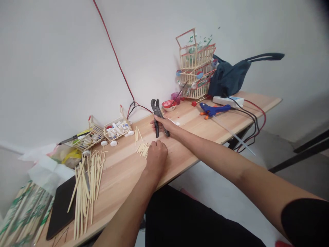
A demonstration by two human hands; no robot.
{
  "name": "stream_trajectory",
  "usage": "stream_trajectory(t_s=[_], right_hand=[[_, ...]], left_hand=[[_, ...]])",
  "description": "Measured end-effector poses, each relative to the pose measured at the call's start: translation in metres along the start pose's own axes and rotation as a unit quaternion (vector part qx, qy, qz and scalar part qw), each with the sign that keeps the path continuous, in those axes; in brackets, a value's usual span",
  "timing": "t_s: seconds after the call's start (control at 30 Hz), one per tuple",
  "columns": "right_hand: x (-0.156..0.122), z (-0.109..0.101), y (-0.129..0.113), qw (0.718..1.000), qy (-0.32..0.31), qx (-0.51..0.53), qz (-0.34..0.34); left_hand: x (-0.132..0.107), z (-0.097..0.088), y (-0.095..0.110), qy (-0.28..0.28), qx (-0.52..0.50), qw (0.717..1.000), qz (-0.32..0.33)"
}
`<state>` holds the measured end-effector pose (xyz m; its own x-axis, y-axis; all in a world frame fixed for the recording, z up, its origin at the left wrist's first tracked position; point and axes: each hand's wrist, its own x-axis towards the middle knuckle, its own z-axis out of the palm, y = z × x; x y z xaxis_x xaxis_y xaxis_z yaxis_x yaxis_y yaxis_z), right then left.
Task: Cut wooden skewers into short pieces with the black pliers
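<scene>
The work of cutting sticks to length is judged to be partly done. A pair of cutting pliers point(158, 113) is gripped by the handles in the right hand point(161, 126), which is closed round them. The tool is held upright just above the wooden table point(195, 133), near its middle, with the jaws pointing up and almost together. No stick is seen between them, so no cut is being made at this instant.

The left hand point(156, 156) is laid knuckles-up on the table just in front of the pliers, its fingers curled down over a small heap of short cut sticks point(142, 149). Whether a piece is pinched under the fingers cannot be told. A few more short pieces point(138, 134) are scattered just behind the heap.

Much material is left uncut. A loose bundle of long bamboo sticks point(88, 178) is spread at the left end of the table, and packs of wrapped chopsticks point(23, 212) are lying beyond it at the table's corner.

Finished work is also seen. Two small stick carts point(117, 128) with bottle-cap wheels are parked against the wall, and a stack of larger stick carts point(196, 70) is piled at the back, beside a dark blue bag point(228, 79). A blue glue gun point(213, 109) is lying untouched, well apart from both hands, so gluing is judged not to be under way.
</scene>
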<state>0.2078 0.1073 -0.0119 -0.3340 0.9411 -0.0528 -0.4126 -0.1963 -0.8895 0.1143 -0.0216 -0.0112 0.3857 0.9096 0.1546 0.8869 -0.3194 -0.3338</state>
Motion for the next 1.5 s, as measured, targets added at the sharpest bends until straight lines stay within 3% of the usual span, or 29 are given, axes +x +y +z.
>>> stream_trajectory(t_s=[0.17, 0.27, 0.4, 0.53, 0.67, 0.93, 1.13, 1.5], right_hand=[[-0.001, 0.001, 0.002, 1.000, -0.010, 0.006, 0.005], [0.001, -0.002, 0.002, 1.000, -0.018, 0.005, 0.011], [0.006, -0.005, 0.002, 1.000, -0.014, 0.006, 0.010], [0.005, -0.005, 0.001, 1.000, -0.014, 0.002, 0.009], [0.002, -0.003, 0.000, 1.000, -0.007, 0.002, 0.009], [0.004, -0.005, 0.001, 1.000, -0.015, 0.007, 0.009], [0.004, -0.006, 0.002, 1.000, -0.011, 0.011, 0.004], [0.000, -0.001, 0.010, 0.999, -0.029, 0.015, -0.002]], left_hand=[[0.014, 0.007, -0.004, 0.010, -0.013, 0.999, -0.044], [0.019, 0.008, -0.009, 0.009, -0.015, 0.999, -0.030], [0.004, 0.008, -0.009, 0.002, -0.015, 0.999, 0.036], [-0.018, 0.006, -0.006, -0.004, -0.024, 0.999, 0.046], [-0.021, 0.001, -0.008, -0.003, -0.045, 0.998, 0.034], [0.003, -0.009, -0.009, -0.025, -0.049, 0.998, -0.024], [0.005, 0.000, 0.003, 0.010, -0.035, 0.999, -0.021], [0.009, 0.007, 0.003, 0.032, -0.053, 0.993, -0.097]])
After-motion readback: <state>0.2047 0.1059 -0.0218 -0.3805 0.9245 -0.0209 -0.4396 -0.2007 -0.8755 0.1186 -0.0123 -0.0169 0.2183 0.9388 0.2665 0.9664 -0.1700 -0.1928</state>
